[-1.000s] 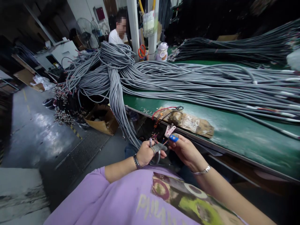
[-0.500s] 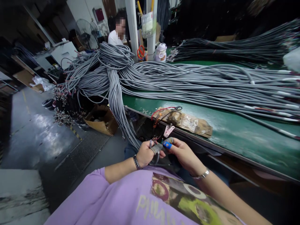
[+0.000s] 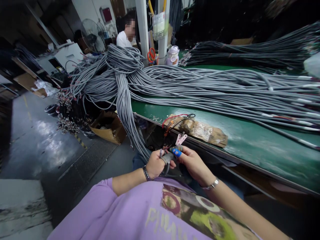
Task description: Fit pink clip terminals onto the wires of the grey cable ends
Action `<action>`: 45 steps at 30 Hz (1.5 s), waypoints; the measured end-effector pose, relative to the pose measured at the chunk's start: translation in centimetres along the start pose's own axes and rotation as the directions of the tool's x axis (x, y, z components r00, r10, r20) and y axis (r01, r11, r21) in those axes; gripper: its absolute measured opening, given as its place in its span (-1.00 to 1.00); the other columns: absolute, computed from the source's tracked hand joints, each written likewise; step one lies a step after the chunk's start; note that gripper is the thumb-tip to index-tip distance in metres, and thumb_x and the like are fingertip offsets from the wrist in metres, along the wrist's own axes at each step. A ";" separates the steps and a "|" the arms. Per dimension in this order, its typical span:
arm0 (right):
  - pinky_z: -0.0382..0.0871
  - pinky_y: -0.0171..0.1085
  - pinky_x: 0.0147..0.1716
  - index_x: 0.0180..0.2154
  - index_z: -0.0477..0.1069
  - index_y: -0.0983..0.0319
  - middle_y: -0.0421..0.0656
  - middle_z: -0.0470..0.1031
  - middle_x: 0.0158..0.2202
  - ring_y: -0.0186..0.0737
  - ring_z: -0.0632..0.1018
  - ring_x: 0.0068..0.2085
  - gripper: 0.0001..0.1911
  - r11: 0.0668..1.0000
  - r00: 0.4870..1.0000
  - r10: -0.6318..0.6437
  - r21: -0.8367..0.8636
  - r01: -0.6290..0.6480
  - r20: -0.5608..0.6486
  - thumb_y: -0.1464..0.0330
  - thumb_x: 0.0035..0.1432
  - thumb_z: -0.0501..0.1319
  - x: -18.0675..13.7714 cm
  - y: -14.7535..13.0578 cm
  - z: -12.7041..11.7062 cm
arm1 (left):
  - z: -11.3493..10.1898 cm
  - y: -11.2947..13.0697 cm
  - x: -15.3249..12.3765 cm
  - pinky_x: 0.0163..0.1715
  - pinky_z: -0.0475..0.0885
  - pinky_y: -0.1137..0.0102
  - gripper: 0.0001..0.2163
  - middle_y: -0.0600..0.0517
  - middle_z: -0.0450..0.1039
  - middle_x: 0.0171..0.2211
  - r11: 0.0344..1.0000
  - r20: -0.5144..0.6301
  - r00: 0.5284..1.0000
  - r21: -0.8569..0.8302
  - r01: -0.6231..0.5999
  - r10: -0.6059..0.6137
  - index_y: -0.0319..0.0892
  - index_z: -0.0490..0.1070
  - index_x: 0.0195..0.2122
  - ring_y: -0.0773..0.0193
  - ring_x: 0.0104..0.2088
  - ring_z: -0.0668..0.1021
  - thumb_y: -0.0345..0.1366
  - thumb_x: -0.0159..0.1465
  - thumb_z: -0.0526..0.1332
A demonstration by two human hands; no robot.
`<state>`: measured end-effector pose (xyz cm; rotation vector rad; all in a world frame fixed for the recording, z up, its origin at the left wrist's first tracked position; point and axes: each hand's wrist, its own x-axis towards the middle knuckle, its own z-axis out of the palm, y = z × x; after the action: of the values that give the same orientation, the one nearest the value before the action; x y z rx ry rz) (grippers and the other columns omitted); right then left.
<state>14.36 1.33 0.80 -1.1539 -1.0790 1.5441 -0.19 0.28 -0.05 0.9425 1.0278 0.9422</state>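
My left hand (image 3: 158, 163) is closed around the end of a grey cable (image 3: 167, 170), with grey wrapping on its thumb. Thin coloured wires (image 3: 166, 148) stick out above its fingers. My right hand (image 3: 186, 158), with blue tape on a fingertip, pinches at the same wire ends close to the left thumb; the exact strand is hidden by the fingers. Just above the right fingers is a pink clip (image 3: 180, 139) at the bench edge. Behind it, a wooden block (image 3: 208, 133) wrapped in clear tape lies on the bench, with red and black leads (image 3: 175, 120) on it.
A thick bundle of grey cables (image 3: 190, 85) runs across the green bench (image 3: 252, 138) and hangs over its front edge. Black cables (image 3: 237, 55) lie farther back. A cardboard box (image 3: 110, 130) stands below on the left. Another person (image 3: 124, 37) is beyond the cables.
My right hand has shifted slightly left and up, closer to the left thumb. The left hand keeps its hold on the cable.
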 end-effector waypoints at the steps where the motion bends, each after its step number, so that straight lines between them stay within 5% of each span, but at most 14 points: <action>1: 0.18 -0.29 -0.48 -0.46 0.44 0.24 -0.21 0.39 -0.54 -0.34 0.31 -0.51 -0.64 1.000 1.000 -0.012 -0.011 0.012 -0.006 0.08 -0.11 0.39 0.0 -0.1 0.1 | 0.0 0.0 0.0 -0.54 0.40 0.44 -0.57 0.00 0.45 -0.63 1.000 0.001 1.000 -0.002 0.000 0.000 -0.27 0.39 -0.47 0.35 -0.63 0.46 0.06 0.00 0.33; 13: 0.15 -0.31 -0.52 -0.54 0.36 0.21 -0.28 0.28 -0.61 -0.36 0.24 -0.54 -0.63 0.997 0.989 -0.054 0.054 0.062 -0.139 0.08 -0.13 0.39 -0.1 1.0 1.1 | 0.3 -0.2 0.2 -0.59 0.39 0.44 -0.59 0.04 0.43 -0.65 0.999 -0.082 0.997 -0.054 -0.008 0.003 -0.24 0.34 -0.46 0.35 -0.66 0.45 0.05 0.00 0.34; 19: 0.29 -0.32 -0.46 -0.44 0.44 0.23 -0.24 0.37 -0.51 -0.36 0.33 -0.50 -0.67 0.951 0.998 0.051 0.306 -0.036 -0.042 0.13 -0.11 0.40 0.1 1.2 -0.4 | 0.1 0.5 0.0 -0.58 0.39 0.45 -0.57 0.04 0.42 -0.67 0.995 -0.100 0.995 -0.096 -0.004 -0.005 -0.27 0.39 -0.46 0.36 -0.66 0.44 0.04 -0.05 0.36; 24: 0.41 -0.31 -0.42 -0.39 0.50 0.22 -0.17 0.46 -0.44 -0.31 0.43 -0.45 -0.55 0.876 0.987 0.156 0.456 -0.157 0.041 -0.05 -0.10 0.34 1.5 0.7 -2.0 | 0.2 1.1 -0.2 -0.57 0.38 0.44 -0.58 0.00 0.45 -0.62 0.994 -0.021 1.000 -0.106 -0.007 0.004 -0.31 0.46 -0.43 0.34 -0.63 0.47 0.03 -0.01 0.35; 29: 0.36 -0.34 -0.51 -0.42 0.49 0.22 -0.18 0.45 -0.50 -0.32 0.41 -0.50 -0.55 0.881 0.989 0.110 0.451 -0.143 0.098 -0.06 -0.01 0.28 3.4 -0.3 -1.8 | 0.9 2.2 0.2 -0.59 0.37 0.45 -0.59 -0.01 0.45 -0.64 0.991 0.032 0.999 -0.136 0.013 -0.009 -0.32 0.46 -0.45 0.35 -0.64 0.46 0.00 -0.04 0.37; 45: 0.33 -0.27 -0.52 -0.43 0.46 0.20 -0.15 0.46 -0.49 -0.26 0.40 -0.51 -0.52 0.882 0.998 0.057 0.468 -0.060 0.021 -0.10 0.00 0.23 3.5 -0.6 -0.7 | 1.4 1.8 1.1 -0.64 0.34 0.47 -0.55 0.00 0.42 -0.67 0.989 0.048 0.996 -0.125 0.075 -0.069 -0.33 0.44 -0.50 0.36 -0.67 0.43 0.03 -0.13 0.40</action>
<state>14.58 4.98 0.59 -0.8485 -0.6205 1.7344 1.11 1.55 1.68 0.8123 0.9477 0.9118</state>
